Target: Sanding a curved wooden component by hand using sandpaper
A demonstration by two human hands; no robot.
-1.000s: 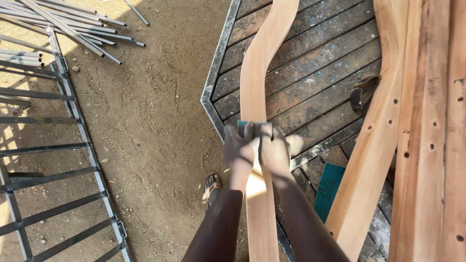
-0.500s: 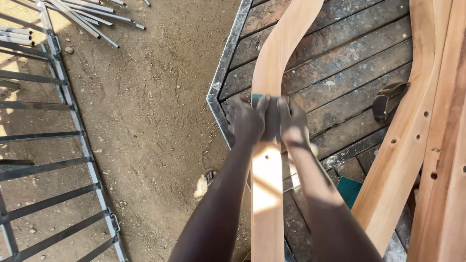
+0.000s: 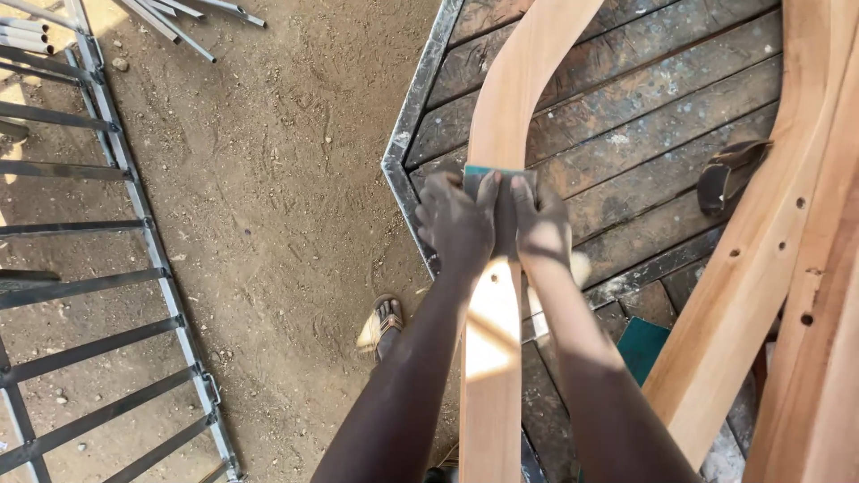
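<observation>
Nearest the camera, two bare forearms reach from 6 o'clock up toward the middle of the view. Between them runs the curved board (image 3: 493,358), pale, smooth, reddish-tan wood, narrow and long; it lies on the worktop (image 3: 644,98) from 6 o'clock, bends near the middle and sweeps off toward 12 to 1 o'clock. A bright patch of sun falls on it just below the hands.

The left hand (image 3: 458,224) and right hand (image 3: 540,224) sit side by side on the board at the centre, thumbs nearly touching, both pressed down flat on a sanding pad (image 3: 497,183). Each grip is narrow, fingers curled over the pad; only its teal edge shows past the fingertips.

At 7 o'clock of the hands, a sandalled foot (image 3: 385,322) stands on the sandy ground (image 3: 268,179). At 4 o'clock lies a teal sheet (image 3: 646,344) on the worktop.

The worktop is of dark, weathered planks in a metal frame. At 3 o'clock lean more curved boards with drilled holes (image 3: 761,268), and a dark folded sandpaper piece (image 3: 729,170) lies just beside them. At 9 o'clock lies a metal grille (image 3: 107,268); at 11 o'clock, metal rods (image 3: 179,18).
</observation>
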